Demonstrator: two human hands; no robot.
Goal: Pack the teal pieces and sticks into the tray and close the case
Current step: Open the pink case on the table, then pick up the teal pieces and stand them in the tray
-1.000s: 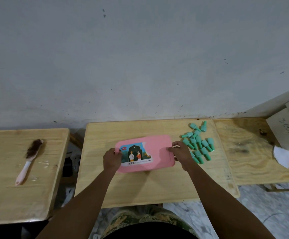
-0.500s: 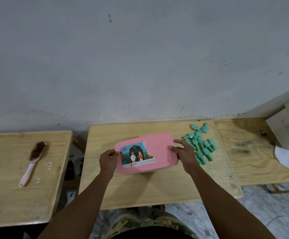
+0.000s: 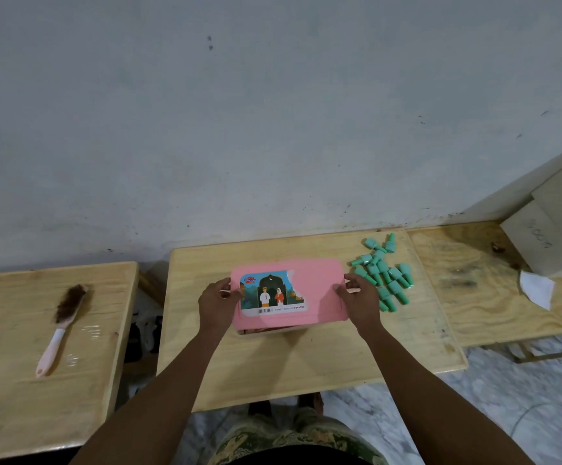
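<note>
The pink case (image 3: pixel 310 297) lies flat in the middle of the centre table (image 3: pixel 289 370). It is a smooth, matte plastic rectangle with rounded corners. A glossy printed sticker (image 3: pixel 271 293) covers the left part of its top, showing two figures under a dark arch above a barcode strip. Along the near edge a paler rim and a dark strip show beneath the pink top. It may be raised slightly off its lower half, but the view is too soft to be sure.

The left hand (image 3: pixel 217 305) grips the case's left short edge, with the thumb on top by the sticker and the fingers curled round the side. The right hand (image 3: pixel 357 302) holds the right short edge the same way, pinching the rim between thumb and fingers.

Just beyond the right hand, the teal pieces (image 3: pixel 382 273) lie in a loose heap on the same table. They are small, stubby plastic pegs, each with a wider cap and a narrower stem, lying on their sides at all angles.

The centre table is pale, grainy plywood. On the left table (image 3: pixel 4 364) lies a brush (image 3: pixel 61 327) with a slim pinkish-white handle and dark brown bristles. The right table (image 3: pixel 474 297), stained darker, carries a plain cardboard box (image 3: pixel 548 236) and a crumpled white paper (image 3: pixel 536 290). Behind them is a scuffed grey wall (image 3: pixel 273 112).
</note>
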